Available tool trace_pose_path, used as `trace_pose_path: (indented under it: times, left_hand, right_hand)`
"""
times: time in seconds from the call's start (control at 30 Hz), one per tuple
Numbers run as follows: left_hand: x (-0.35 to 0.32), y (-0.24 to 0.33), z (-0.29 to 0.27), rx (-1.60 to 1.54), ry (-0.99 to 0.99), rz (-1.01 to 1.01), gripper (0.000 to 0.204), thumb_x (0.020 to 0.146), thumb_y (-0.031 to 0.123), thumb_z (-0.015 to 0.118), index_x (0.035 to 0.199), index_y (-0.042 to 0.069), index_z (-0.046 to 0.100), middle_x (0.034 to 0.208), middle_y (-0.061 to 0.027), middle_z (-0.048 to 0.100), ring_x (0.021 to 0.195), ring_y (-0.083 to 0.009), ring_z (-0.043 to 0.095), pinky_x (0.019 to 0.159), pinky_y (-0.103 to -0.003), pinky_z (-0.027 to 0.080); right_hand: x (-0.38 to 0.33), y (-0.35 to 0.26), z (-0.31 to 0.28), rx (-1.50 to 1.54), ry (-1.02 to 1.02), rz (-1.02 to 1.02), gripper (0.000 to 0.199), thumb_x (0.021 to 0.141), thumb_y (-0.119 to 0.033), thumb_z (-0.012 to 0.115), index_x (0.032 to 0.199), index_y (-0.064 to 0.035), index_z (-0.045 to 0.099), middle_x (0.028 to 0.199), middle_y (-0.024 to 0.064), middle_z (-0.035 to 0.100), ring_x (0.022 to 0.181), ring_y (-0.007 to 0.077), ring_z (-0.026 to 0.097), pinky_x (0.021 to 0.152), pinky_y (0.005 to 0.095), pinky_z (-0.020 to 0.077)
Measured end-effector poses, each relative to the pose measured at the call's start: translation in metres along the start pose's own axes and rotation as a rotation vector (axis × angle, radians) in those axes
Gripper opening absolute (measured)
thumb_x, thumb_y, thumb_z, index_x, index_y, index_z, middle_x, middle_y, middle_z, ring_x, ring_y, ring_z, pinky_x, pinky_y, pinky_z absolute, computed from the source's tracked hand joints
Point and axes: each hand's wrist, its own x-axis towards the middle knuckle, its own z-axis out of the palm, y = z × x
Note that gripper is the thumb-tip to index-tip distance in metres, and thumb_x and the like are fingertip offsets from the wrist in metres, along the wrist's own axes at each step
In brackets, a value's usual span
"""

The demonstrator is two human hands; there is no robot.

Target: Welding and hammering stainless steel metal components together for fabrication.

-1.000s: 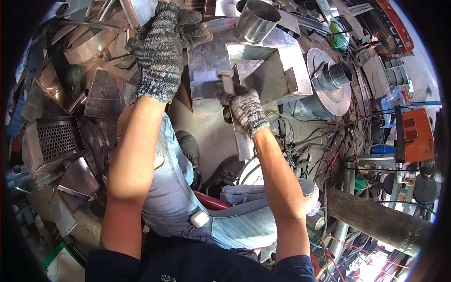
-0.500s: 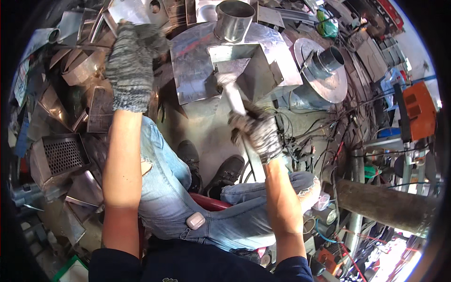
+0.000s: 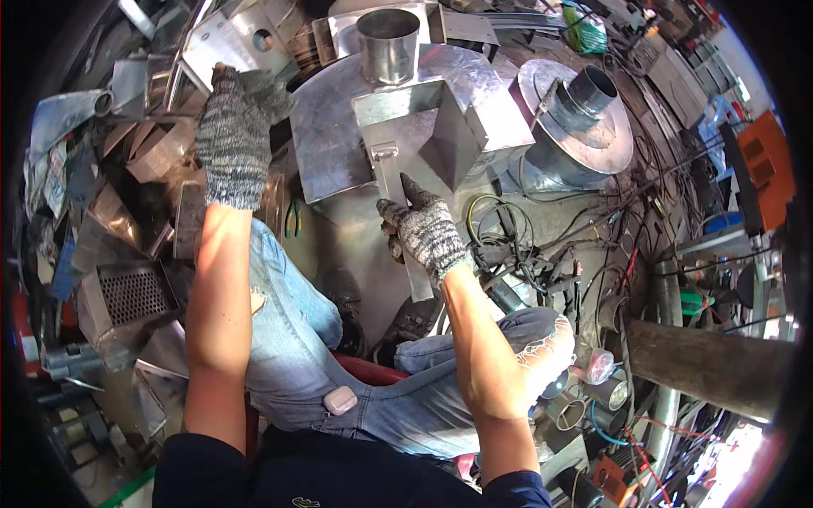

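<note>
Spreading across the floor (image 3: 356,254) ahead of the seated person was a litter of cut sheet-metal offcuts (image 3: 127,169), and in the middle of it stood the largest piece, a galvanised hood (image 3: 423,118) with sloping sides and a short round collar (image 3: 388,42) already standing on its top. That much looked formed and joined. To its right lay a flat round flange with a dark pipe stub (image 3: 584,110), apart from the hood. A narrow folded metal strip (image 3: 398,220) ran down from the hood's front face; the gloved right hand (image 3: 423,229) was closed around it, so fitting it seemed unfinished. The gloved left hand (image 3: 233,140) was raised over the scrap, fingers curled, whether gripping anything I cannot tell.
</note>
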Motion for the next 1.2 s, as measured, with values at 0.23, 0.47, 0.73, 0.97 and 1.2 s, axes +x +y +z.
trace_pose_path:
  times: [0.23,0.47,0.73,0.97,1.2]
  left_hand:
    - [-0.003,0.008,0.009,-0.565,-0.011,-0.280,0.044,0.107,0.045,0.050,0.101,0.005,0.065,0.087,-0.0125,0.070,0.075,-0.0293,0.069,0.075,-0.049,0.060]
    - [0.000,0.008,0.000,-0.494,-0.044,-0.209,0.052,0.107,0.049,0.049,0.104,0.000,0.065,0.091,-0.0158,0.071,0.079,-0.0282,0.070,0.076,-0.046,0.060]
    - [-0.003,0.034,0.002,-0.894,0.083,-0.414,0.046,0.106,0.045,0.053,0.104,0.001,0.067,0.090,-0.0138,0.072,0.077,-0.0274,0.071,0.071,-0.047,0.061]
    - [0.000,0.030,-0.013,-0.937,0.143,-0.383,0.040,0.105,0.043,0.056,0.110,0.004,0.064,0.089,-0.0132,0.072,0.074,-0.0281,0.071,0.069,-0.046,0.062]
    - [-0.009,0.054,-0.034,0.131,0.199,0.008,0.028,0.107,0.024,0.053,0.101,0.000,0.066,0.081,-0.0094,0.075,0.084,-0.0207,0.075,0.071,-0.037,0.061]
  right_hand:
    - [0.016,-0.003,-0.004,-0.036,0.128,-0.153,0.062,0.096,-0.007,0.068,0.153,-0.0107,0.046,0.079,0.0067,0.066,0.055,0.0112,0.055,0.045,0.0271,0.0463]
    - [0.027,-0.006,0.002,-0.043,0.053,-0.142,0.072,0.095,-0.008,0.065,0.159,-0.0015,0.032,0.076,0.0088,0.067,0.057,0.0133,0.059,0.047,0.0300,0.0490]
    - [0.025,-0.002,0.016,0.010,0.072,-0.104,0.061,0.093,-0.002,0.065,0.151,-0.0078,0.048,0.073,0.0043,0.062,0.055,0.0117,0.055,0.043,0.0290,0.0467]
    - [-0.018,0.032,-0.001,0.035,0.074,-0.085,0.066,0.091,-0.006,0.071,0.151,-0.0028,0.045,0.068,0.0044,0.060,0.049,0.0146,0.054,0.041,0.0317,0.0439]
    - [0.050,0.138,-0.056,-0.278,-0.023,0.334,0.012,0.096,-0.022,0.067,0.093,-0.0097,0.068,0.065,0.0050,0.058,0.048,0.0207,0.055,0.044,0.0386,0.0462]
